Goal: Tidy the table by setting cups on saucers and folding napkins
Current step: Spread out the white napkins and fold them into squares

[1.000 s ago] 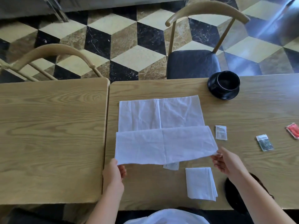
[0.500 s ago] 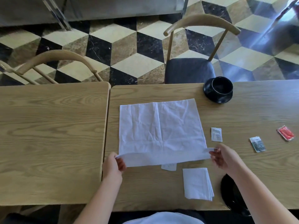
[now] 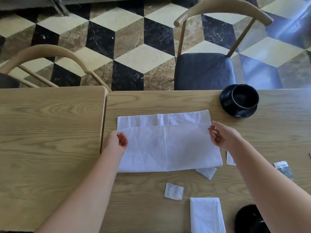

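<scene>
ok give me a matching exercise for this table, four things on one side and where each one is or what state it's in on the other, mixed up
Things:
1. large white napkin
2. black cup
3. folded white napkin
4. small white sachet

Places or states:
A. sits on a black saucer near the table's far edge
B. lies alone on the wood between the two napkins
C. pinched at two corners by the left hand and right hand, half folded
D. already folded small, at the near edge

Pairs: 1-C, 2-A, 3-D, 4-B
</scene>
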